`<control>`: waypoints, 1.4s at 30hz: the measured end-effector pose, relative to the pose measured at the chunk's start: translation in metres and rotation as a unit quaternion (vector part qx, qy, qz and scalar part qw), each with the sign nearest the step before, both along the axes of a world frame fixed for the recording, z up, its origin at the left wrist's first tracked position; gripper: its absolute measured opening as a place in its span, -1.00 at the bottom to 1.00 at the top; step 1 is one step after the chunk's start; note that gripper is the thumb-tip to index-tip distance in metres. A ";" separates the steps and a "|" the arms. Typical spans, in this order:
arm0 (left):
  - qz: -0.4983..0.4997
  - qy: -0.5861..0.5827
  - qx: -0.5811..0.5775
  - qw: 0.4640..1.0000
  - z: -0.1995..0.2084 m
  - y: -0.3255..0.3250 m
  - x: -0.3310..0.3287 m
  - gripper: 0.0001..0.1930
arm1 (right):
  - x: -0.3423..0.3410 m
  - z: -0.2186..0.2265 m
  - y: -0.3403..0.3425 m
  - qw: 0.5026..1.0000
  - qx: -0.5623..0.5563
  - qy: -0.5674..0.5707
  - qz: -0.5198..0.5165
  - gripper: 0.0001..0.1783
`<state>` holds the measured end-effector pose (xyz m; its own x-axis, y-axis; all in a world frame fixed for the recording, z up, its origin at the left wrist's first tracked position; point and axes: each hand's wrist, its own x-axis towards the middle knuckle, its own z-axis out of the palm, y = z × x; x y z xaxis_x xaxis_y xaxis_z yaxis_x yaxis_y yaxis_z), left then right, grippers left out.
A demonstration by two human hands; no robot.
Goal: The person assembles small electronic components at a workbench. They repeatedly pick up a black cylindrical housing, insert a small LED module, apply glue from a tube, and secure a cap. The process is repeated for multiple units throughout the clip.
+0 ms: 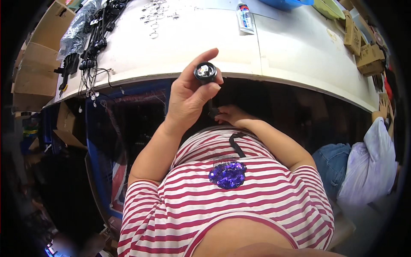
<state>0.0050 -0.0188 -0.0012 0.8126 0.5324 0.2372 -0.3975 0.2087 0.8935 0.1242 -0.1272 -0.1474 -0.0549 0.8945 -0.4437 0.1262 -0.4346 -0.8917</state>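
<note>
My left hand is wrapped round a black flashlight in front of my belly. Its shiny round lens end faces up, and its dark body runs down behind my thumb. Lower and to the right, my right hand has its fingers pinched on a small black piece at the lower end of the flashlight. Whether that piece is joined to the flashlight is too dark to make out. Close to the right hand, a black strap lies against my striped shirt.
A white table spans the far side. On its left lie several black flashlights with cords beside clear plastic wrapping; small rings and a tube lie farther back. Small cardboard boxes are at right, near another person's hand.
</note>
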 end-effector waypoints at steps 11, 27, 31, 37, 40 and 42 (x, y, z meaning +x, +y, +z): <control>-0.014 0.029 0.053 0.998 0.009 -0.016 -0.016 -0.39 | -0.023 0.020 0.009 0.984 -0.016 -0.149 0.099 -0.73; 0.064 -0.010 0.029 0.998 0.004 0.016 -0.069 -0.30 | 0.061 0.138 0.196 0.790 0.310 -0.519 -0.105 -0.70; 0.049 -0.098 0.083 0.991 0.018 0.023 -0.081 -0.45 | 0.060 0.136 0.229 0.783 0.245 -0.561 -0.110 -0.69; 0.032 0.035 0.023 0.999 -0.012 0.043 -0.070 -0.33 | 0.059 0.145 0.210 0.828 0.234 -0.507 -0.046 -0.71; 0.032 0.046 0.002 0.998 -0.025 0.048 -0.057 -0.41 | 0.042 0.175 0.167 0.911 0.308 -0.274 -0.024 -0.73; 0.019 0.060 -0.004 0.998 -0.031 0.049 -0.048 -0.49 | 0.036 0.192 0.131 0.917 0.340 -0.206 0.033 -0.75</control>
<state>-0.0429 0.0298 -0.0321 0.8141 0.5649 0.1345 -0.2950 0.2028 0.9337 0.1600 0.0042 0.0445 -0.0723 0.9729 0.2197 0.5200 0.2247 -0.8241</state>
